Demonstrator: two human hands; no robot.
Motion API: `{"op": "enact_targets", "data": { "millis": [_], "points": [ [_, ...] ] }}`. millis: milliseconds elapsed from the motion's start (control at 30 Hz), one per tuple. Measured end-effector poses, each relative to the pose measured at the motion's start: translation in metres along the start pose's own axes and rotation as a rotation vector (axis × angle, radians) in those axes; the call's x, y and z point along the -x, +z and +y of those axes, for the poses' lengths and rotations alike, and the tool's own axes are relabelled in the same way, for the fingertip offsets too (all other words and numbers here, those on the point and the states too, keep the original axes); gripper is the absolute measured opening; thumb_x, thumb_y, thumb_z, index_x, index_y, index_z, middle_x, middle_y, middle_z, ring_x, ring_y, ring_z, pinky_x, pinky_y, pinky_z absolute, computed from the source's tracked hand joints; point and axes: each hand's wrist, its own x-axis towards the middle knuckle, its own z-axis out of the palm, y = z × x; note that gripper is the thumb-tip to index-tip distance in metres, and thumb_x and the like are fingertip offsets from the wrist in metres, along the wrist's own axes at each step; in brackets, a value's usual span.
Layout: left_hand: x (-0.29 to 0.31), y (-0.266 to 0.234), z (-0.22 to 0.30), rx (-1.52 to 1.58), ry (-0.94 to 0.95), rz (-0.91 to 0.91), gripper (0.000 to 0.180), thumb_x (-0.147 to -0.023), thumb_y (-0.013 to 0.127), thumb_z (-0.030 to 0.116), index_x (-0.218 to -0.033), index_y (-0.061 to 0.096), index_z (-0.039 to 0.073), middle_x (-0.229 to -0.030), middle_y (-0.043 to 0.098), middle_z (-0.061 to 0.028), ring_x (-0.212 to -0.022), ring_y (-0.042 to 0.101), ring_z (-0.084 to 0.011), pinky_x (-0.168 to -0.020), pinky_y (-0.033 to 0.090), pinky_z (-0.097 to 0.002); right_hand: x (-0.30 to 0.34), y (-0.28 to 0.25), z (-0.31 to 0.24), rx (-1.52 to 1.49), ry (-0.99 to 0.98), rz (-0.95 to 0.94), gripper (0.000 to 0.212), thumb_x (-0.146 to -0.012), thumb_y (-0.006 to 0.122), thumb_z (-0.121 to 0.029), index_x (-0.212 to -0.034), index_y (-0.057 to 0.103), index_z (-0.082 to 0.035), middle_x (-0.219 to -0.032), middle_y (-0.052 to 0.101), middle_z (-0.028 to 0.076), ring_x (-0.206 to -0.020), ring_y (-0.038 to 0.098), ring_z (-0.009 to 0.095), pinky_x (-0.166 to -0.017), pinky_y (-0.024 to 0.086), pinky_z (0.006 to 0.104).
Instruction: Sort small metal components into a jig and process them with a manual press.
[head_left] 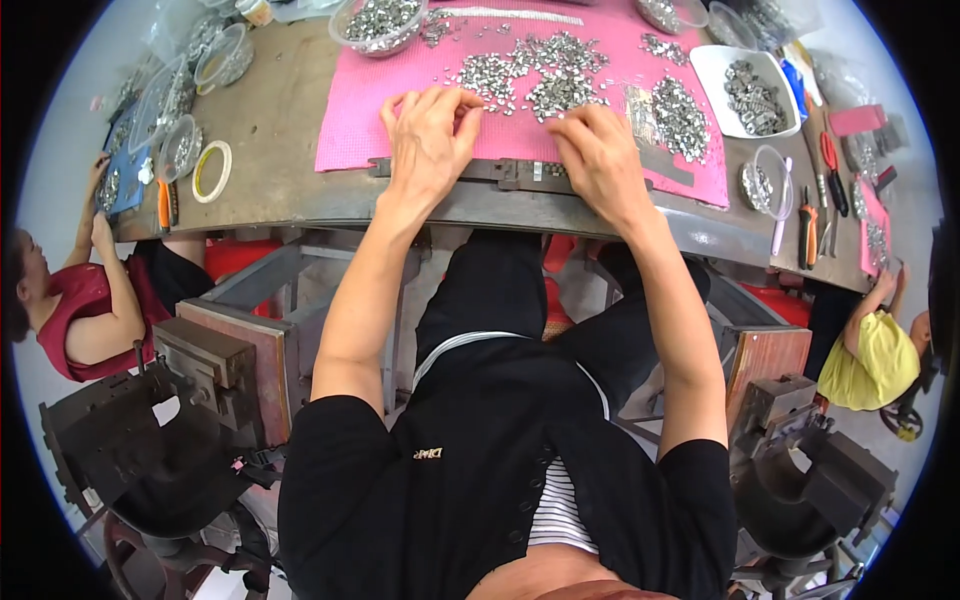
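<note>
The work seems to be in progress, although I cannot judge exactly how much is finished. Many small metal pieces lie loose on the pink mat, which covers a part of the counter. They form several heaps just beyond the two hands, and one more heap lies to the right. By this quantity, I think that much handling is left. At the near edge of the counter lies a long metal bar; a few bright pieces show on it, close beside the right hand, but the hands hide a part of it. The white tray and the round clear bowl also contain many metal parts; whether these are done or waiting, I cannot say.

The left hand is curled, its thumb near the forefinger, above the near side of the mat. The right hand bends inward, with its fingertips gathered beside the middle heap. For both, I cannot tell if a piece is pinched between the fingers.

As for writing, the black shirt has short pale lettering on the chest. The cup at the upper left carries coloured print, too small to read.
</note>
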Motion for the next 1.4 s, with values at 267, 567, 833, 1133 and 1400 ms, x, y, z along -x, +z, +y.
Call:
{"op": "enact_targets", "data": {
  "millis": [267,567,833,1133,1400],
  "points": [
    [-0.007,0.009,-0.007,-0.127,0.091,-0.026,0.014,-0.086,0.078,0.024,-0.098,0.076,0.017,-0.088,0.067,0.0006,-0.091,0.060,-0.0205,-0.101,0.032,-0.0453,-0.037,0.040,0.013,0.088,0.084,-0.077,0.008,-0.088,0.072,-0.015,-0.092,0.072,-0.007,-0.089,0.061,0.008,-0.090,0.061,0.028,-0.080,0.044,0.0407],
    [-0.010,0.012,-0.020,-0.045,0.110,-0.069,0.009,-0.085,0.077,0.022,-0.091,0.075,0.015,-0.089,0.064,-0.0008,-0.093,0.058,-0.0236,-0.100,0.031,-0.0525,-0.016,-0.001,-0.003,-0.111,0.164,-0.155,0.007,-0.091,0.067,-0.012,-0.092,0.064,-0.005,-0.092,0.061,0.011,-0.089,0.061,0.028,-0.078,0.040,0.0401],
    [-0.009,-0.006,-0.013,0.006,0.015,-0.160,0.014,-0.094,0.069,0.024,-0.100,0.075,0.013,-0.092,0.067,-0.0025,-0.094,0.060,-0.0208,-0.104,0.030,-0.0449,0.029,-0.022,-0.016,-0.067,0.078,-0.094,0.014,-0.084,0.072,-0.006,-0.092,0.060,-0.006,-0.091,0.058,0.007,-0.088,0.057,0.027,-0.081,0.041,0.0398],
    [-0.004,-0.004,-0.014,0.046,0.076,-0.132,0.011,-0.088,0.076,0.022,-0.096,0.077,0.015,-0.086,0.063,-0.0018,-0.092,0.059,-0.0217,-0.103,0.029,-0.0522,0.025,-0.022,-0.015,-0.068,0.037,-0.081,0.013,-0.084,0.072,-0.005,-0.095,0.066,-0.007,-0.094,0.062,0.006,-0.091,0.061,0.025,-0.085,0.043,0.0392],
    [-0.011,-0.007,-0.016,-0.028,0.111,-0.185,0.011,-0.089,0.076,0.023,-0.098,0.077,0.017,-0.091,0.064,-0.0001,-0.095,0.058,-0.0210,-0.105,0.029,-0.0474,-0.035,0.031,0.002,0.048,0.084,-0.023,0.007,-0.088,0.070,-0.013,-0.092,0.071,-0.007,-0.092,0.063,0.008,-0.093,0.061,0.027,-0.084,0.043,0.0417]
  ]
}}
